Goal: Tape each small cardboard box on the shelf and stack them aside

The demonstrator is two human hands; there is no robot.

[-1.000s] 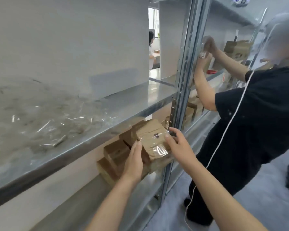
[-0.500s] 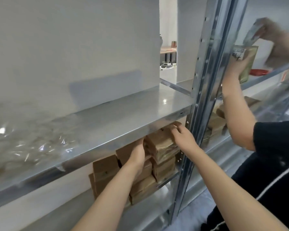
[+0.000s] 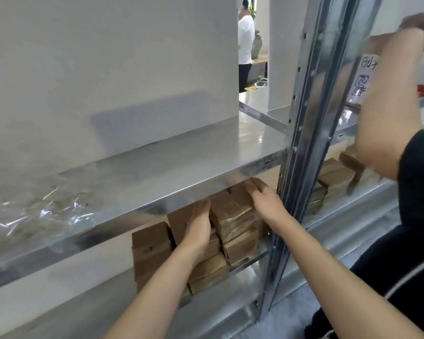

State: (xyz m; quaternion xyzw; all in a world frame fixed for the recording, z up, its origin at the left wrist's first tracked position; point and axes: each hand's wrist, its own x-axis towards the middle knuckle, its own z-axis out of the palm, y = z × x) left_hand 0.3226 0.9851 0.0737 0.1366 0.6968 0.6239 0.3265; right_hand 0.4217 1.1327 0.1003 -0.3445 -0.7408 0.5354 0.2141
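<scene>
A small cardboard box wrapped in clear tape [image 3: 233, 211] sits on top of a stack of similar taped boxes [image 3: 240, 248] on the lower shelf, tucked just under the upper shelf's edge. My left hand [image 3: 198, 228] presses flat against the box's left side. My right hand [image 3: 264, 199] lies over its top right edge. Between them, both hands grip the box. More stacked boxes [image 3: 152, 248] stand to the left of it, partly hidden behind my left wrist.
The upper metal shelf [image 3: 157, 172] carries crumpled clear plastic [image 3: 34, 211] at the left. A steel upright [image 3: 304, 143] stands right beside my right hand. Another person in a black top [image 3: 416, 216] works in the neighbouring bay, where more boxes [image 3: 335, 177] are stacked.
My hands carried the taped box from in front of the shelf into the lower bay and onto the stack. The view has shifted closer and to the left.
</scene>
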